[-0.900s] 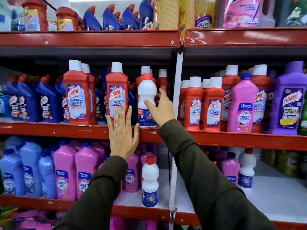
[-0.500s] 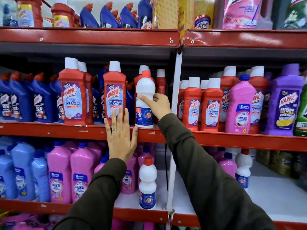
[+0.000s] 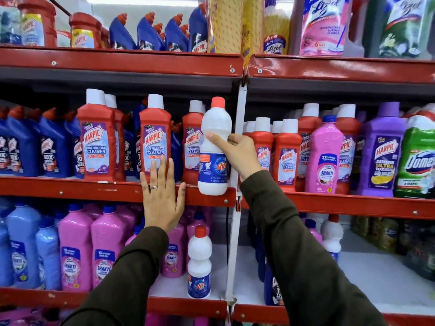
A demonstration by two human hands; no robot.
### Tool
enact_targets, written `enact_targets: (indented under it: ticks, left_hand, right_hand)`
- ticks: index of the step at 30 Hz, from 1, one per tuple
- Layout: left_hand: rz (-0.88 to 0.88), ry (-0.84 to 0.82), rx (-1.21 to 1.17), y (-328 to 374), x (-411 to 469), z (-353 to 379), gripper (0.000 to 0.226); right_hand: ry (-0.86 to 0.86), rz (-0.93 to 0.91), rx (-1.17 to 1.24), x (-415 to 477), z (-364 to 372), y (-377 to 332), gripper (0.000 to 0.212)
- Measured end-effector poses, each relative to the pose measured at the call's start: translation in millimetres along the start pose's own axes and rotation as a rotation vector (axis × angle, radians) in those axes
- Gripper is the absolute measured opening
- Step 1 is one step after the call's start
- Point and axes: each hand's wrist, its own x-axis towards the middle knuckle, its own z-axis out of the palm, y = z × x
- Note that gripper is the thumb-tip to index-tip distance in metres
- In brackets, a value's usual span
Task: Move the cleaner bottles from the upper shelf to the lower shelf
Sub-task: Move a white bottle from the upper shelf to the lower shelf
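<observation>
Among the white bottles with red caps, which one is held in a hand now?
The white Rin bottle in the right hand, at the middle shelf edge. The other two white bottles stand untouched on the lower shelf.

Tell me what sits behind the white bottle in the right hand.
Behind the white bottle, held by the right hand, a red Harpic bottle and the white shelf upright show. Anything directly behind it is covered.

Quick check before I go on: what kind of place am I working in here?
Most likely a shop's cleaning-products aisle: red metal shelving, rows of identical Harpic bottles facing outward, and the right hand lifting a white Rin bottle.
</observation>
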Motion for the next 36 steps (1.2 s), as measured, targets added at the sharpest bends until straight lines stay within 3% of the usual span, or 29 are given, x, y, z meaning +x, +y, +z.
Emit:
enact_targets:
  ticks: [7, 19, 28, 36]
  left_hand:
    - [-0.069, -0.017, -0.078, 25, -16, -7, 0.070]
    - [-0.009, -0.024, -0.151, 157, -113, 13, 0.069]
    - [0.103, -0.240, -0.229, 254, -220, 54, 0.074]
    - [0.221, -0.479, -0.250, 343, -278, 101, 0.070]
  right_hand:
    - [0.012, 0.029, 0.076, -48, -45, 20, 0.038]
    - [0.089, 0.037, 0.112, -119, -164, 72, 0.030]
    - [0.124, 0.205, 0.044, -169, -269, 136, 0.030]
    - [0.119, 0.236, 0.003, -190, -352, 185, 0.036]
